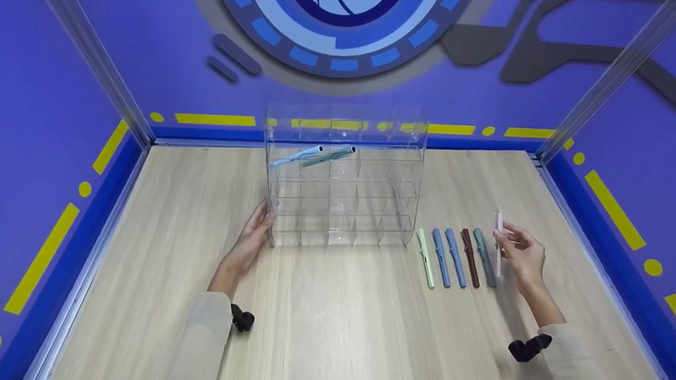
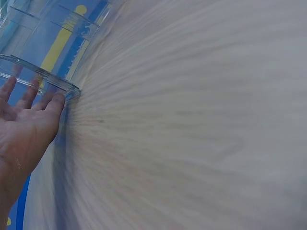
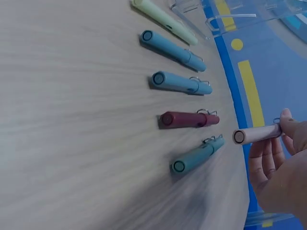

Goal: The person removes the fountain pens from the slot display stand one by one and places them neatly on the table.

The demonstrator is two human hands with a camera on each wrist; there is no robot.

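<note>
Currently, the right hand [image 1: 522,256] pinches a pale pink pen [image 3: 256,134]; the left hand [image 1: 249,238] (outstretched) touches a clear rack [image 1: 341,224].

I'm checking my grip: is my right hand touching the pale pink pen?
Touching: the right wrist view shows your right hand pinching the pale pink pen.

The head view is bright, with a soft shine on the bench [image 1: 322,319]. Both wrist views look dimmer, greyer and a bit blurry.
</note>
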